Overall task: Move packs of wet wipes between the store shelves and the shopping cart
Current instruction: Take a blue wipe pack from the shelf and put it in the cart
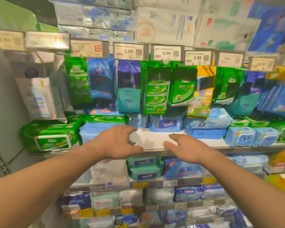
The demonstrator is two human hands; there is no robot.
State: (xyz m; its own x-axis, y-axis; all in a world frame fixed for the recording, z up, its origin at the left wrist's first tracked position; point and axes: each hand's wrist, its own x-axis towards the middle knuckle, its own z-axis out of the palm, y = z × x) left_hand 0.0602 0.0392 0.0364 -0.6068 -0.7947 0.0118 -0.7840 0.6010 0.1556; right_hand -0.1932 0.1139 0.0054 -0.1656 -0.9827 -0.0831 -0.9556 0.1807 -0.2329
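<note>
Both hands, the left hand (120, 142) and right hand (184, 148), are hovering empty with fingers spread over a bare shelf (155, 139) gap, apparently reaching for the blue Tempo pack (167, 125) behind.

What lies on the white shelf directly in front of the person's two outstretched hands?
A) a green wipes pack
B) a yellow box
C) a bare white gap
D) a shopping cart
C: the open left hand and right hand reach over a bare white gap, with the light blue Tempo wipes pack behind it.
</note>
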